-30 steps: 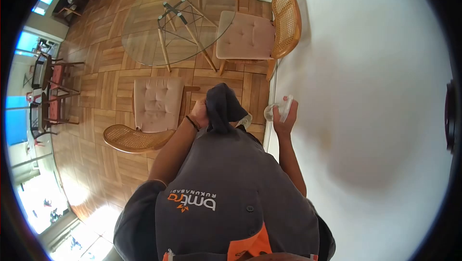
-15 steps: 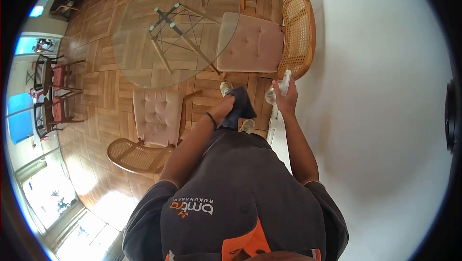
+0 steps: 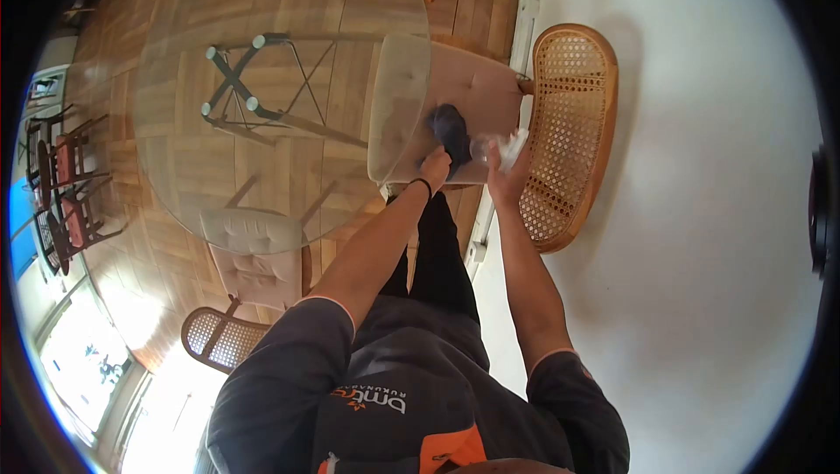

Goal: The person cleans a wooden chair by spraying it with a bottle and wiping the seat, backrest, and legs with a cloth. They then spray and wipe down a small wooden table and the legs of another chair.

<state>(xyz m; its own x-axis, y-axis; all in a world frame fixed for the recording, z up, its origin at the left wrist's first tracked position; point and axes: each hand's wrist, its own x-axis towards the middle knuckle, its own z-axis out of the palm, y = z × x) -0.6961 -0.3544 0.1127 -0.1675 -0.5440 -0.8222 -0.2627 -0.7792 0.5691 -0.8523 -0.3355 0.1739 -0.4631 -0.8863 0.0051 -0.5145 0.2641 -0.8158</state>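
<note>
My left hand is closed on a dark cloth, which hangs over the pink cushioned seat of a chair. Close beside it, my right hand grips a clear spray bottle with a white trigger head, its body pointing toward the cloth. Behind the bottle rises the chair's curved cane backrest, framed in wood. Both hands overlap the near edge of the seat in this view.
A round glass table top on crossed wooden legs covers part of the seat. Another cushioned chair stands at the lower left. A white wall runs along the right, and further chairs stand far left.
I have moved forward to the chair by the wall. Both hands have come over its seat, closer together, with the cloth and spray bottle still held.
</note>
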